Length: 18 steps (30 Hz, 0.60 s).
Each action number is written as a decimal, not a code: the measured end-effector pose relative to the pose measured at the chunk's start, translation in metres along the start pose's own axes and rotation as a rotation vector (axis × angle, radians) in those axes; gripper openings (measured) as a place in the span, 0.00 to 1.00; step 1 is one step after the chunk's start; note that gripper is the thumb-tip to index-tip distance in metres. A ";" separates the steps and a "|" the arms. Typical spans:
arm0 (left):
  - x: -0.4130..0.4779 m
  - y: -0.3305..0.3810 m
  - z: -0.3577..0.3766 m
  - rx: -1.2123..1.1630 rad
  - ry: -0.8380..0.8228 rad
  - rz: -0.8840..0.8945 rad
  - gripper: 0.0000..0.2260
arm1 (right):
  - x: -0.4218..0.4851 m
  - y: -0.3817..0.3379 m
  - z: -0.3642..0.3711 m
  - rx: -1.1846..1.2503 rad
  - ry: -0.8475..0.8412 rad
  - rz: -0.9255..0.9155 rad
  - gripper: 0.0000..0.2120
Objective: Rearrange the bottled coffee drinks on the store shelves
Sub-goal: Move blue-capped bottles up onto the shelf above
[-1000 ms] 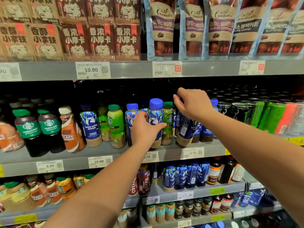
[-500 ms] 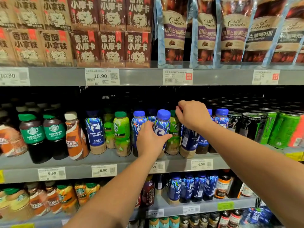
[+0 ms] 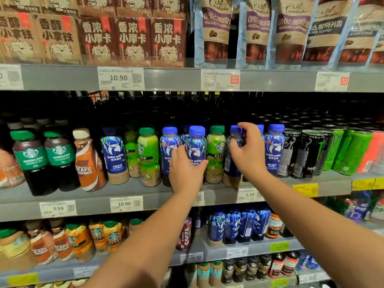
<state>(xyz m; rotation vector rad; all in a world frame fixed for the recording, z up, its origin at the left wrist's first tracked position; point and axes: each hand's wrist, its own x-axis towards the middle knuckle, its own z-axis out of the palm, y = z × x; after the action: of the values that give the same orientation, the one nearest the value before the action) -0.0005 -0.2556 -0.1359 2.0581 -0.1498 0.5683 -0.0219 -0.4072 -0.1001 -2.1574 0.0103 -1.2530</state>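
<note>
Blue-capped Luckin coffee bottles stand on the middle shelf (image 3: pixel 145 196). My left hand (image 3: pixel 185 169) grips the lower body of one upright blue bottle (image 3: pixel 195 145) at the shelf's front. My right hand (image 3: pixel 248 151) grips a second blue bottle (image 3: pixel 232 163) just to the right, fingers curled over its cap and shoulder; this bottle shows its back label. A green Starbucks bottle (image 3: pixel 216 146) stands between the two held bottles. More blue bottles (image 3: pixel 274 146) stand to the right and left (image 3: pixel 113 152).
Green-capped Starbucks Americano bottles (image 3: pixel 31 161) and a Nescafe bottle (image 3: pixel 87 163) fill the shelf's left part. Black and green cans (image 3: pixel 307 154) crowd the right. Boxes and coffee pouches (image 3: pixel 216 30) sit on the shelf above; more bottles (image 3: pixel 234 227) on the shelves below.
My right hand slid from on top of the bottle's cap down to its cap and shoulder, and that bottle now stands more upright. My left hand keeps hold of its bottle.
</note>
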 end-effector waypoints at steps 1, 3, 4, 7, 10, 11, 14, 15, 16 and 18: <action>-0.001 0.000 0.001 -0.003 0.005 0.000 0.27 | -0.009 0.003 0.000 0.021 0.042 0.056 0.19; -0.003 -0.001 0.002 -0.011 0.020 0.000 0.27 | -0.027 0.008 0.001 0.069 0.088 0.220 0.21; -0.005 -0.002 0.003 -0.015 0.025 -0.003 0.27 | -0.035 0.010 0.002 0.103 0.087 0.307 0.21; -0.010 -0.006 0.005 -0.028 0.033 -0.027 0.28 | -0.056 0.019 0.008 0.089 0.016 0.406 0.24; -0.017 -0.013 0.007 -0.004 0.025 -0.044 0.28 | -0.062 0.025 0.013 0.014 -0.010 0.404 0.25; -0.019 -0.015 0.007 -0.004 0.021 -0.054 0.27 | -0.061 0.026 0.014 0.005 -0.003 0.411 0.27; -0.020 -0.016 0.009 -0.013 0.017 -0.082 0.26 | -0.059 0.027 0.017 0.000 0.028 0.420 0.30; -0.020 -0.016 0.009 -0.012 0.018 -0.083 0.26 | -0.059 0.027 0.018 -0.004 0.034 0.420 0.30; -0.019 -0.015 0.009 -0.013 0.018 -0.084 0.26 | -0.058 0.028 0.019 -0.006 0.037 0.423 0.30; -0.020 -0.016 0.009 -0.022 0.019 -0.085 0.27 | -0.058 0.027 0.020 -0.003 0.046 0.448 0.29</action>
<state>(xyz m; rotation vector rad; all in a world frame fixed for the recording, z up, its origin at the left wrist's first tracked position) -0.0097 -0.2572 -0.1609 2.0270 -0.0566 0.5318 -0.0301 -0.4006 -0.1659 -1.9807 0.4869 -1.0363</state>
